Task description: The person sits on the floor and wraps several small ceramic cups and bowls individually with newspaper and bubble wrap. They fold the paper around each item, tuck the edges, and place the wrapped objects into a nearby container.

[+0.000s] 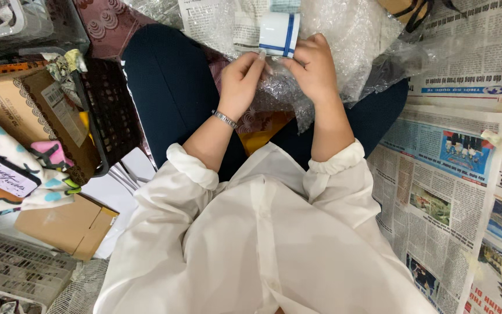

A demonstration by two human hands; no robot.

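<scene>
Underneath, newspaper sheets (466, 192) cover the floor.

Cup (279, 34) is sitting on bubble wrap (344, 40) over the lap, just ahead of both hands. Left hand (240, 81) and right hand (312, 67) are lying side by side, touching cup and wrap. Newspaper sheets (454, 174) are lying on the floor to the right. Basket (108, 110) is sitting to the left, cardboard box (18, 104) further left beside it.
</scene>
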